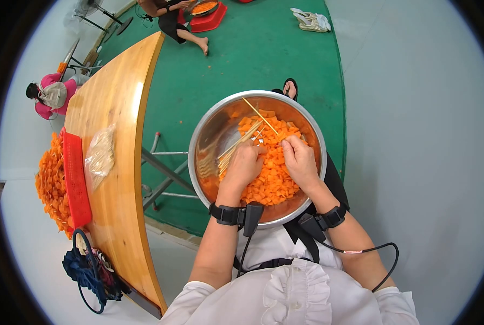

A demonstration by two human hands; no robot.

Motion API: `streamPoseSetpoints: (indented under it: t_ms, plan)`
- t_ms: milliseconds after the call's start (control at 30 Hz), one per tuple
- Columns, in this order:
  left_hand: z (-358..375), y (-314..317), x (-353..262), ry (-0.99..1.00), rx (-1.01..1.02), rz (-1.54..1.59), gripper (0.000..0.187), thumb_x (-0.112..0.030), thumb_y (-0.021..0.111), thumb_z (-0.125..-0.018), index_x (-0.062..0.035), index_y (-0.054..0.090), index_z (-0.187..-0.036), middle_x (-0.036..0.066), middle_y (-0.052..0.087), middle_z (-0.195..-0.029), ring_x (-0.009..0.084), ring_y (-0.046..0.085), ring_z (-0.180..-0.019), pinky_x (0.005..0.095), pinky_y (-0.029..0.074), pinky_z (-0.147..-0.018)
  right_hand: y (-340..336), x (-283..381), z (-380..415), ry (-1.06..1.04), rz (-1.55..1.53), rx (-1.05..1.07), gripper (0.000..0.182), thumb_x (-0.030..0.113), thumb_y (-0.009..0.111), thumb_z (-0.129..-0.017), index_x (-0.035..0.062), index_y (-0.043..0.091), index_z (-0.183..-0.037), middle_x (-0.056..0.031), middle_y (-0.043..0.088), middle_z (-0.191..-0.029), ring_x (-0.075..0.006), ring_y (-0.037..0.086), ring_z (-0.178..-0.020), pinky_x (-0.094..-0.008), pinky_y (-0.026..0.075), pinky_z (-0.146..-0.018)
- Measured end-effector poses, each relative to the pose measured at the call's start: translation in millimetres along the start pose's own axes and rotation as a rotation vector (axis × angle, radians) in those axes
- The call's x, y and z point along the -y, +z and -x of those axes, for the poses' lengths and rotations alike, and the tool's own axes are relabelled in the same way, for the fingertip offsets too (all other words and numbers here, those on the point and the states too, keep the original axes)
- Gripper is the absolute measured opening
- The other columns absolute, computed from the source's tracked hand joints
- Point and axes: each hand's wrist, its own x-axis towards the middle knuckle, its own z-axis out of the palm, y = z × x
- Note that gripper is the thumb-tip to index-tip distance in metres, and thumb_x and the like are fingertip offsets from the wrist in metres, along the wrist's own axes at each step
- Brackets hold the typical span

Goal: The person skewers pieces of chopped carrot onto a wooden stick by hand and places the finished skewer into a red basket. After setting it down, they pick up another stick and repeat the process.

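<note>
A large metal bowl sits on my lap, holding many diced orange pieces that look like carrot. Several thin wooden skewers lie in a bundle on its left side, partly beneath my left hand. That hand is closed, and what its fingers grip is hidden. My right hand is pinched over the orange pieces, its fingertips next to the lower end of a single wooden skewer. What it pinches is too small to make out. The single skewer slants up toward the bowl's far rim.
To the left stands a wooden table with a red basket heaped with orange pieces, a plastic bag and a dark blue handbag. Two people sit farther off, one by a red stool. Shoes lie on the green floor.
</note>
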Motion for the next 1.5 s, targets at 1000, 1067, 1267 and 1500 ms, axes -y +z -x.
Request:
streamPoseSetpoints:
  t_ms: [1000,1067,1267,1500]
  plan:
    - [-16,-4,34,-0.601,-0.712,0.868,0.021,-0.001,0.060,-0.074,0.0052,0.061,-0.094,0.011,0.065,-0.080,0.0138,0.063,-0.068,0.0238,0.051,-0.062,-5,14,10,-0.083,0.126,0.205,0.016,0.010,0.054,-0.081,0.0018,0.052,-0.068,-0.0152,0.052,-0.056,-0.0298,0.055,-0.051,-0.0364,0.041,-0.047]
    - [-16,-3,35,-0.595,-0.715,0.841,0.020,-0.001,0.060,-0.074,0.0049,0.062,-0.093,0.011,0.065,-0.080,0.0143,0.063,-0.069,0.0243,0.051,-0.063,-5,11,10,-0.081,0.140,0.222,0.014,0.009,0.053,-0.082,-0.0008,0.055,-0.072,-0.0159,0.052,-0.057,-0.0261,0.055,-0.050,-0.0326,0.041,-0.048]
    - [-16,-1,38,-0.573,-0.739,0.700,0.020,-0.002,0.061,-0.072,0.0033,0.064,-0.092,0.012,0.066,-0.080,0.0163,0.064,-0.069,0.0266,0.051,-0.065,-5,13,9,-0.123,0.171,0.194,0.018,0.010,0.054,-0.081,0.0032,0.050,-0.064,-0.0147,0.052,-0.054,-0.0314,0.056,-0.052,-0.0380,0.041,-0.046]
    - [-14,-9,25,-0.576,-0.720,0.533,0.019,-0.003,0.062,-0.071,0.0007,0.065,-0.089,0.012,0.066,-0.077,0.0185,0.065,-0.070,0.0285,0.050,-0.066,-4,13,9,-0.133,0.163,0.189,0.019,0.010,0.054,-0.080,0.0035,0.049,-0.063,-0.0150,0.051,-0.053,-0.0319,0.055,-0.050,-0.0384,0.041,-0.045]
